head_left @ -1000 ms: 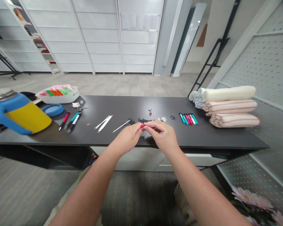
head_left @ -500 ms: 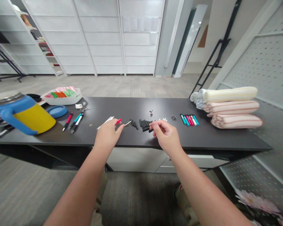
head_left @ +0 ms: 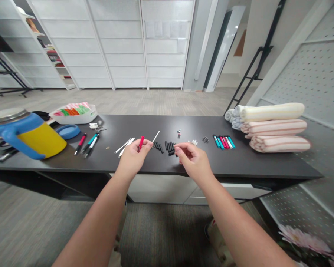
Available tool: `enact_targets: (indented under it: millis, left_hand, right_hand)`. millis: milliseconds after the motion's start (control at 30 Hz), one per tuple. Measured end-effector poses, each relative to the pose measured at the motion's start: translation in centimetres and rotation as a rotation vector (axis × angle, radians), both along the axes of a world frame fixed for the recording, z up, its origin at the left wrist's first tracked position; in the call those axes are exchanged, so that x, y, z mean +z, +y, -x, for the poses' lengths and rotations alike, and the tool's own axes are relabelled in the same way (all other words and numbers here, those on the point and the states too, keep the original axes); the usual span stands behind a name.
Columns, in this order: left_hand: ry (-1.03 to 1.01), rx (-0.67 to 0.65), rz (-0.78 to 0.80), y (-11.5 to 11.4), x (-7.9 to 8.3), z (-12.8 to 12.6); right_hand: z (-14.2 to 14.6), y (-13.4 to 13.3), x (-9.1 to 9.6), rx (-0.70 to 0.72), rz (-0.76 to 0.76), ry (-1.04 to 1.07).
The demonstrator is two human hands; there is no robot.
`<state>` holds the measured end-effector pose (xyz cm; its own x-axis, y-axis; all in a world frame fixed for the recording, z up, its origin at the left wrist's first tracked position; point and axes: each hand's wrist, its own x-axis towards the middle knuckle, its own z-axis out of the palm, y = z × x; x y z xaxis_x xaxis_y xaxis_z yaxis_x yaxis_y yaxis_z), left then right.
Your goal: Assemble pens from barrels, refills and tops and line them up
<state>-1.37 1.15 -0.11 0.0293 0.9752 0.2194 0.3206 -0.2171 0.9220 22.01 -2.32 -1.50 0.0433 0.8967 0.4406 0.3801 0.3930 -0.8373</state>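
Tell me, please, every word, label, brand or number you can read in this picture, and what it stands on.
No text can be read anywhere.
On the sheets of paper pinned to the back wall: print too small and blurred.
On the red pen barrel in the left hand: no legible marking.
On the yellow and blue jug: no label shows.
On the row of coloured pens: too small to tell.
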Motion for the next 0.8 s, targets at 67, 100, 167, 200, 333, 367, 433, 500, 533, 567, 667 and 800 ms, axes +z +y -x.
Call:
enact_targets:
  millis: [67, 100, 167, 200, 333, 367, 433, 500, 533, 567, 667, 800]
  left_hand:
    - [-0.372, -0.140, 0.108, -0.6, -0.1, -1.3]
    - [-0.474, -0.212, 0.162, -0.8, -0.2, -1.9]
    - [-0.512, -0.314, 0.208, -1.3, -0.3, -3.0]
    - [-0.470, -0.349, 0.207, -1.5, -0.3, -3.4]
    - [-0.194, -0.435, 0.106, -2.0, 0.0, -4.0]
    - [-0.148, -0.440, 0.083, -2.0, 0.1, -4.0]
    - [-0.111, -0.429, 0.078, -2.0, 0.1, -3.9]
    - [-0.167, -0.418, 0.126, -1.9, -0.2, -3.9]
    - [-0.227, -0.420, 0.157, -1.8, -0.4, -3.9]
    - [-0.296, -0.429, 0.187, -1.7, -0.5, -3.8]
    - [-0.423, -0.480, 0.237, -1.6, -0.7, -3.8]
    - [-0.311, -0.512, 0.211, -1.8, -0.3, -3.6]
  right_hand:
    - [0.1, 0.0, 0.0, 0.044, -0.015, -0.056]
    - [0.2, 0.0, 0.0, 0.069, -0.018, -0.068]
    - [0.2, 0.1, 0.0, 0.109, -0.015, -0.046]
    - [0.1, 0.2, 0.0, 0.128, -0.011, -0.018]
    - [-0.3, 0.2, 0.4, 0.206, 0.015, 0.078]
    - [-0.3, 0.1, 0.5, 0.220, 0.029, 0.095]
    - [-0.4, 0.2, 0.6, 0.231, 0.072, 0.149]
    - [-0.4, 0.2, 0.6, 0.208, 0.114, 0.245]
    - [-0.4, 0.2, 0.6, 0.184, 0.123, 0.304]
    - [-0.4, 0.2, 0.6, 0.155, 0.120, 0.357]
    - [-0.3, -0.1, 0.8, 0.097, 0.072, 0.418]
    - [0.1, -1.0, 1.3, 0.133, -0.035, 0.268]
